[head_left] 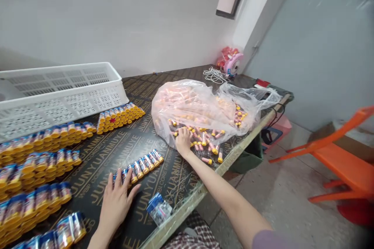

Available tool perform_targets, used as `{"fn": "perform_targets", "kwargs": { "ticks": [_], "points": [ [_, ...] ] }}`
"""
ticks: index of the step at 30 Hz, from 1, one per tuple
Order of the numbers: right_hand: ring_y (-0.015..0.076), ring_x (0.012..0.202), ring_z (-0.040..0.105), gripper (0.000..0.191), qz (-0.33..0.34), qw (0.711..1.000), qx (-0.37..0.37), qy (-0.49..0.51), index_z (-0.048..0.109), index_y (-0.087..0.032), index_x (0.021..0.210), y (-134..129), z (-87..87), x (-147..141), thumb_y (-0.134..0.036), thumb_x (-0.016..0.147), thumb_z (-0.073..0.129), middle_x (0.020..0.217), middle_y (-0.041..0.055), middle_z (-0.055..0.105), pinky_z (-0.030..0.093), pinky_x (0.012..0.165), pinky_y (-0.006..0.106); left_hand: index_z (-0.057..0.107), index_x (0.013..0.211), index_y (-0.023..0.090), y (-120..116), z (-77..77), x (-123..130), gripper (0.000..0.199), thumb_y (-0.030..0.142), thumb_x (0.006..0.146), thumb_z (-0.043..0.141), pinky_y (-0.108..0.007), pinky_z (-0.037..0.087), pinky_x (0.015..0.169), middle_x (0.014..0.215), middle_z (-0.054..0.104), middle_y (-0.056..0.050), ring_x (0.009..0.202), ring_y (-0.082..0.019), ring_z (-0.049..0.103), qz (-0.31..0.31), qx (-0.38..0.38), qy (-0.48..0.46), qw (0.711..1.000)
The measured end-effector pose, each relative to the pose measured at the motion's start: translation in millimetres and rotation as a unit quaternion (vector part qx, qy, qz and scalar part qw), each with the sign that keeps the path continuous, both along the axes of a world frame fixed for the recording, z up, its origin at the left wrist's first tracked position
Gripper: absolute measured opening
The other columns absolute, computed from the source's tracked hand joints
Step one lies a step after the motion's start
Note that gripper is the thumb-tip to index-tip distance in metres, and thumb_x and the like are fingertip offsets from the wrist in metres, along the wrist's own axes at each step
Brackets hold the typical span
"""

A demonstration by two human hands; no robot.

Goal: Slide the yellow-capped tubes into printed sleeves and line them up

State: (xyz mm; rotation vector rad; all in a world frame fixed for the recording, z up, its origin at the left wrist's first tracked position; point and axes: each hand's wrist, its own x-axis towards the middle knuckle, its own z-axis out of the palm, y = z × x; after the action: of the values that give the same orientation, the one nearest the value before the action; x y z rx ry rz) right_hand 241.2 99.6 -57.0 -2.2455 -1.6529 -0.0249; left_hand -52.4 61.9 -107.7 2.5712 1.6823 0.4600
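My left hand lies with its fingers spread over the near end of a row of small tubes with yellow caps and blue printed labels on the dark table. My right hand reaches to the mouth of a clear plastic bag, its fingers curled down among loose tubes with yellow ends and pinkish labels. Its fingertips are hidden, so I cannot make out what they grip. A small clear packet with blue parts lies near the table edge, between my forearms.
Stacked yellow-capped tubes fill the table's left side, and another stack stands before a white plastic crate. A pink fan and a white cord are at the far end. An orange chair stands right of the table.
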Motion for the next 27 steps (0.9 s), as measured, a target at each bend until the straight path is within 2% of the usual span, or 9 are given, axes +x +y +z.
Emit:
{"fn": "perform_targets", "kwargs": {
  "ticks": [5, 9, 11, 13, 16, 19, 22, 24, 27],
  "points": [
    [0.0342, 0.124, 0.032, 0.047, 0.043, 0.997, -0.036, -0.045, 0.048, -0.018, 0.127, 31.1, -1.6, 20.1, -0.039, 0.085, 0.055, 0.137, 0.0170, 0.040, 0.021, 0.101, 0.053, 0.045, 0.136, 0.020, 3.4, 7.1, 13.6, 0.065, 0.055, 0.084, 0.033, -0.055, 0.032, 0.101, 0.143, 0.042, -0.015, 0.135, -0.036, 0.028, 0.011, -0.015, 0.004, 1.000],
    [0.0324, 0.121, 0.034, 0.034, 0.062, 0.994, -0.053, -0.075, 0.056, -0.017, 0.115, 38.0, -3.1, 23.0, -0.037, 0.090, 0.049, 0.136, 0.0161, 0.041, 0.026, 0.097, 0.049, 0.046, 0.135, 0.015, -4.2, 20.1, 16.6, 0.063, 0.050, 0.088, 0.024, -0.062, 0.024, 0.102, 0.146, 0.034, -0.019, 0.135, -0.039, 0.026, 0.042, -0.002, -0.008, 0.999],
    [0.0317, 0.118, 0.037, 0.031, 0.058, 0.993, -0.054, -0.085, 0.057, -0.015, 0.113, 32.9, -3.0, 26.1, -0.033, 0.091, 0.047, 0.131, 0.0176, 0.045, 0.029, 0.095, 0.047, 0.053, 0.128, 0.014, -13.5, 25.2, 15.0, 0.063, 0.051, 0.088, 0.022, -0.058, 0.026, 0.104, 0.144, 0.037, -0.019, 0.133, -0.037, 0.031, 0.050, 0.019, -0.056, 0.997],
    [0.0317, 0.114, 0.040, 0.029, 0.049, 0.993, -0.054, -0.093, 0.056, -0.013, 0.112, 22.1, -3.8, 29.8, -0.030, 0.091, 0.047, 0.123, 0.0192, 0.050, 0.031, 0.092, 0.046, 0.061, 0.116, 0.016, -26.4, 27.5, 13.7, 0.060, 0.054, 0.087, 0.027, -0.049, 0.032, 0.105, 0.136, 0.047, -0.018, 0.126, -0.033, 0.042, 0.046, 0.022, -0.123, 0.991],
    [0.0317, 0.110, 0.043, 0.028, 0.037, 0.993, -0.055, -0.100, 0.056, -0.012, 0.112, -1.7, -6.3, 35.7, -0.026, 0.090, 0.049, 0.118, 0.0199, 0.053, 0.032, 0.090, 0.045, 0.068, 0.097, 0.020, -48.1, 25.7, 17.3, 0.052, 0.060, 0.082, 0.038, -0.041, 0.045, 0.095, 0.110, 0.064, -0.013, 0.104, -0.029, 0.059, 0.017, -0.066, -0.201, 0.977],
    [0.0291, 0.109, 0.046, 0.023, 0.041, 0.992, -0.060, -0.100, 0.060, -0.016, 0.107, -26.7, -5.5, 48.7, -0.026, 0.090, 0.048, 0.115, 0.0155, 0.056, 0.032, 0.092, 0.043, 0.069, 0.093, 0.022, -64.1, 20.0, 27.2, 0.047, 0.061, 0.077, 0.049, -0.034, 0.053, 0.074, 0.093, 0.068, -0.006, 0.076, -0.022, 0.064, -0.012, -0.199, -0.220, 0.955],
    [0.0246, 0.105, 0.050, 0.023, 0.020, 0.994, -0.059, -0.090, 0.063, -0.018, 0.099, -45.3, 2.5, 82.7, -0.026, 0.094, 0.042, 0.110, 0.0112, 0.059, 0.034, 0.093, 0.038, 0.070, 0.094, 0.022, -69.6, 13.3, 36.7, 0.045, 0.060, 0.075, 0.054, -0.030, 0.051, 0.062, 0.082, 0.066, -0.003, 0.061, -0.018, 0.059, -0.022, -0.235, -0.215, 0.948],
    [0.0243, 0.102, 0.052, 0.028, -0.023, 0.995, -0.054, -0.083, 0.064, -0.014, 0.097, -54.2, 9.4, 117.4, -0.025, 0.095, 0.038, 0.105, 0.0132, 0.060, 0.036, 0.091, 0.038, 0.070, 0.086, 0.022, -69.0, 9.4, 40.3, 0.042, 0.059, 0.075, 0.054, -0.029, 0.048, 0.059, 0.076, 0.064, -0.002, 0.058, -0.017, 0.058, -0.027, -0.231, -0.219, 0.948],
    [0.0241, 0.102, 0.054, 0.020, -0.067, 0.994, -0.056, -0.066, 0.063, -0.012, 0.094, -66.3, 14.0, 170.1, -0.027, 0.092, 0.050, 0.105, 0.0121, 0.060, 0.040, 0.090, 0.041, 0.066, 0.069, 0.021, -67.0, 6.3, 42.4, 0.039, 0.057, 0.076, 0.052, -0.028, 0.045, 0.058, 0.067, 0.061, -0.001, 0.056, -0.016, 0.056, -0.024, -0.224, -0.236, 0.945]
  ]
}}
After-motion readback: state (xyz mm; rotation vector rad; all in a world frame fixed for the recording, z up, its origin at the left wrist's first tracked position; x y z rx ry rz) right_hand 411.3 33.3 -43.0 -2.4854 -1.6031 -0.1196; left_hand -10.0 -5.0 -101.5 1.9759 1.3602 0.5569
